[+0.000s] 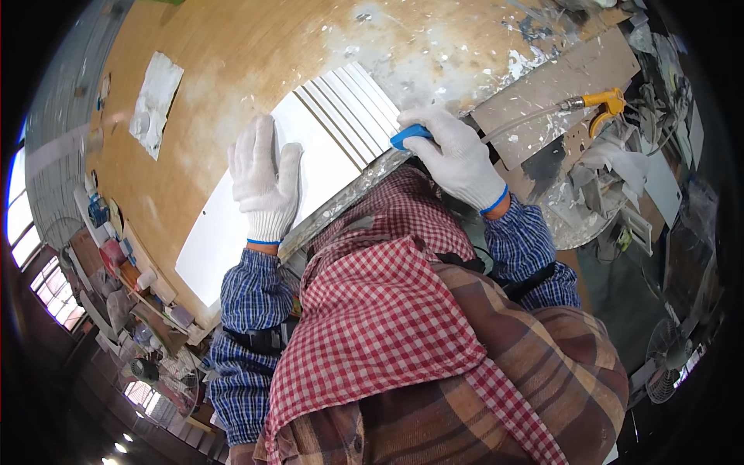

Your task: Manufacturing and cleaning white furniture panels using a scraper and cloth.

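A white panel (211, 244) lies along the near edge of a wooden worktable (232, 46). Parallel grooves run across its right part, some of them brown inside. My left hand (265, 182), in a white knit glove, rests flat on the smooth part with its fingers stretched out. At the panel's right end, my right hand (457, 159), gloved the same way, grips a small blue block-like hand tool (411, 136). The tool is close to the grooved end; its underside is hidden, so I cannot tell whether it touches the panel.
Torn white paper (157, 105) lies on the table's far left. Right of my hand are a brown board (562, 93) and a yellow air gun (607, 102) on a clear hose. Crumpled plastic (612, 167) heaps at the right. A fan (668, 353) stands lower right; clutter lines the left edge.
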Demonstrator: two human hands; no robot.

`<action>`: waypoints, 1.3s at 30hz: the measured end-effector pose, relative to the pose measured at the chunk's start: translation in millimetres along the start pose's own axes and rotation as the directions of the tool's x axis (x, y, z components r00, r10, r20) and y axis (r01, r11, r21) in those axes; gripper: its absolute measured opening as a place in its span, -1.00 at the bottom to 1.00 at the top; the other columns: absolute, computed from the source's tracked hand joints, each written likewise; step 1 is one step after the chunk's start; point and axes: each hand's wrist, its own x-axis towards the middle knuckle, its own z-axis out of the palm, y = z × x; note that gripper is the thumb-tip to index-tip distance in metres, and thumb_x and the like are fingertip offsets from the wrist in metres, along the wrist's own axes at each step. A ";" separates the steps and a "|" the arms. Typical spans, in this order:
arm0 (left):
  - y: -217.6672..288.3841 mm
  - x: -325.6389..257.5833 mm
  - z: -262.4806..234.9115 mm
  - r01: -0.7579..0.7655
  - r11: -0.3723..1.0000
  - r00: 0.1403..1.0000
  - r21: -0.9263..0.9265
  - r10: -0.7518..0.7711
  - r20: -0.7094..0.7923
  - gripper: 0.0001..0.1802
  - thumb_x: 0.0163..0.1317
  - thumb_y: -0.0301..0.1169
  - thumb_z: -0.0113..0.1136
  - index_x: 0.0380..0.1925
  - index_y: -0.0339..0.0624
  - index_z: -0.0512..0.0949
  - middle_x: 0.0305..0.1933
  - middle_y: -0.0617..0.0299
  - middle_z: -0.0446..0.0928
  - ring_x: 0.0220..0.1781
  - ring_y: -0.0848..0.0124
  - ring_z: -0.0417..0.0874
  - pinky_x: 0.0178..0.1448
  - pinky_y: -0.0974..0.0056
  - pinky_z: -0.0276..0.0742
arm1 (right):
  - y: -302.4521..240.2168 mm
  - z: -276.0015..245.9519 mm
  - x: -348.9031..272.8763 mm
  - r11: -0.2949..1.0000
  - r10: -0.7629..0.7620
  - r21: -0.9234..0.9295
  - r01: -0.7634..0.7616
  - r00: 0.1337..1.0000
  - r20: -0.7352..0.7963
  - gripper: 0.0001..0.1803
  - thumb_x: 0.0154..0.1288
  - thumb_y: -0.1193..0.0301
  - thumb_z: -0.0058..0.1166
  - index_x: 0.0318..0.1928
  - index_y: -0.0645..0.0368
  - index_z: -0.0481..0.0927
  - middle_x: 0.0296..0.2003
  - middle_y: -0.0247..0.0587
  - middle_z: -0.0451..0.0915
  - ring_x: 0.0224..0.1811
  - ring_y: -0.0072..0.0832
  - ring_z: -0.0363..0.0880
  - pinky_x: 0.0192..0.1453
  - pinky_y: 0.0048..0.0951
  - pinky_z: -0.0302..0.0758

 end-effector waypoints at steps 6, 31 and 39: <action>-9.3 4.1 -2.9 0.004 1.000 1.000 -0.001 -0.004 -0.015 -0.46 0.30 -0.29 0.31 0.22 -0.33 0.52 0.22 -0.20 0.55 0.24 -0.14 0.53 0.37 -0.06 0.40 | -11.8 -3.3 7.3 0.995 0.020 -0.101 -0.005 0.990 0.140 -0.76 0.45 0.40 0.13 0.07 0.16 0.60 -0.07 -0.08 0.64 -0.05 -0.19 0.67 0.07 -0.30 0.57; -19.1 1.4 -23.3 -0.013 0.999 1.000 0.032 0.013 -0.004 -0.42 0.37 -0.24 0.28 0.31 -0.32 0.50 0.30 -0.19 0.53 0.29 -0.17 0.53 0.42 -0.08 0.40 | -45.3 10.6 16.3 0.997 0.030 -0.075 -0.012 0.969 0.245 -0.73 0.41 0.42 0.19 0.09 0.14 0.62 -0.04 -0.04 0.67 -0.02 -0.23 0.71 0.07 -0.32 0.59; -20.0 13.1 -39.8 -0.066 0.997 0.998 -0.029 0.066 -0.013 -0.40 0.20 -0.29 0.37 0.20 -0.34 0.48 0.20 -0.08 0.51 0.18 -0.05 0.50 0.28 -0.04 0.37 | -70.9 11.6 58.1 0.991 -0.118 -0.073 0.113 0.991 -0.065 -0.66 0.38 0.45 0.21 0.14 0.21 0.64 -0.08 -0.07 0.72 -0.08 -0.30 0.73 0.06 -0.36 0.62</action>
